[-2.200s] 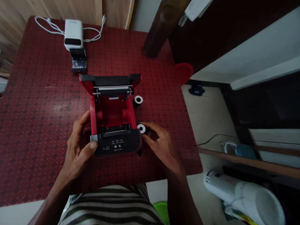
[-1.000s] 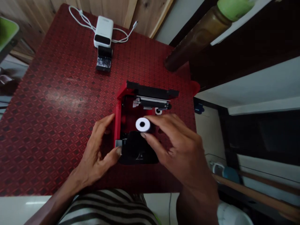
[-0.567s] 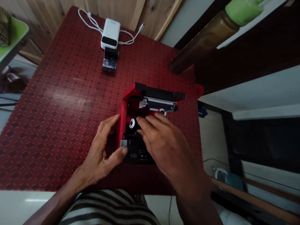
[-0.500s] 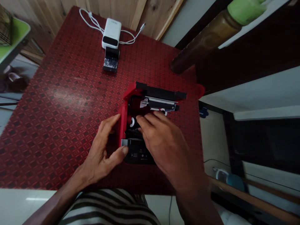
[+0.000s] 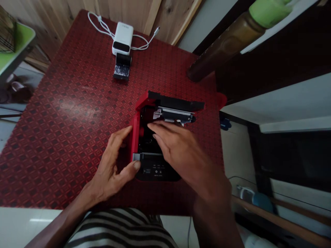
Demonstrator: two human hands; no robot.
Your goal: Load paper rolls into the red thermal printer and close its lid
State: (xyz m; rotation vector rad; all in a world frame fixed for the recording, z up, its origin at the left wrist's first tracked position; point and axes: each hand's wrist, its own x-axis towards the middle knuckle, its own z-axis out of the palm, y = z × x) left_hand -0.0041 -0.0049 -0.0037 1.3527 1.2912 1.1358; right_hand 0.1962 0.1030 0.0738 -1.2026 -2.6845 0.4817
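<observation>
A red and black label printer [image 5: 160, 168] stands on the table with its lid [image 5: 178, 102] raised and its dark inside showing. My left hand [image 5: 113, 165] grips its left side, thumb on the grey front corner and fingers along the red wall. Over the opening, my right hand [image 5: 178, 148] has its fingers bent and close together. What they hold, if anything, is hidden beneath the hand. Behind the fingertips, under the lid, is a metal and black bar [image 5: 176, 115], with a small white part beside it.
A white power bank [image 5: 123, 38] with a white cable [image 5: 144, 46] lies at the back. In front of it is a black strip [image 5: 122, 67] with a crinkled, shiny end. A brown tube with a green cap [image 5: 232, 41] leans at the right edge of the red patterned table [image 5: 64, 137].
My right hand has shifted slightly up and back over the opening. The white ring and black film seen by its fingertips no longer show. My left hand has stayed in place.
</observation>
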